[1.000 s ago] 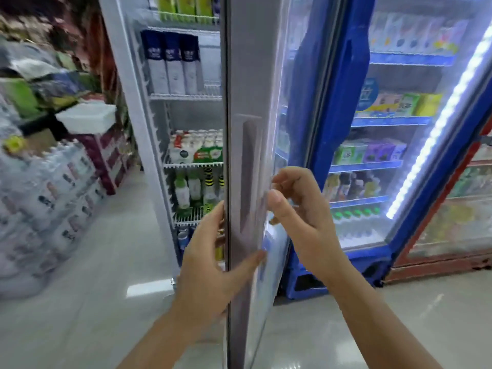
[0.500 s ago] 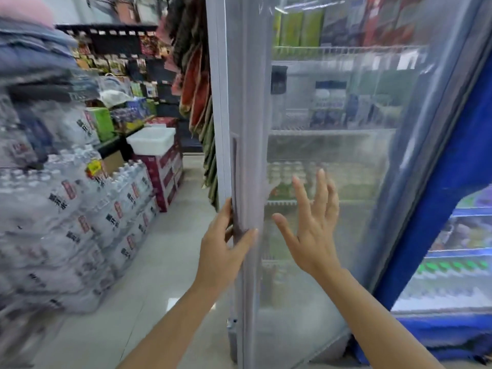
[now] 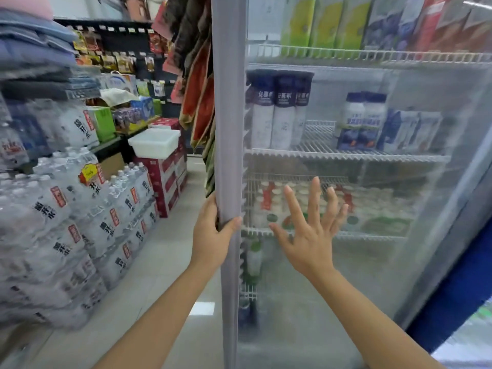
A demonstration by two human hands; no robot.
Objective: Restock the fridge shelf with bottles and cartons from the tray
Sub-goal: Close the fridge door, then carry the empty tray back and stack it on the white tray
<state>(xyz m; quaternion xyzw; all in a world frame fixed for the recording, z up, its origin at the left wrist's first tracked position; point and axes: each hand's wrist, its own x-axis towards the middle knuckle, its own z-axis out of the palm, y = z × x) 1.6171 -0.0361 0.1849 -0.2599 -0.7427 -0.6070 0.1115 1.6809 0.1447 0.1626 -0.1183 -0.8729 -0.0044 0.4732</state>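
A misted glass fridge door point(image 3: 372, 262) fills the right of the view, its grey edge point(image 3: 229, 129) running top to bottom. My left hand point(image 3: 213, 235) is wrapped around that edge at waist height. My right hand point(image 3: 311, 233) is spread flat with fingers apart on the glass. Behind the glass, wire shelves point(image 3: 346, 155) hold tall white bottles with dark blue caps point(image 3: 277, 110), blue and white cartons point(image 3: 410, 131), green cartons point(image 3: 319, 22) on top and small white bottles point(image 3: 274, 203) lower down. A white tray point(image 3: 154, 142) rests on red boxes at the left.
Shrink-wrapped packs of water bottles point(image 3: 66, 222) are stacked high along the left. Red boxes point(image 3: 170, 171) stand beyond them, with snack racks point(image 3: 114, 57) behind. A strip of pale tiled floor point(image 3: 165, 262) runs between the stacks and the fridge. A blue fridge point(image 3: 452, 302) stands at the lower right.
The door has swung across the fridge front, from edge-on to broad in view. My right hand went from gripping the edge to spreading flat on the glass. My left hand kept its grip.
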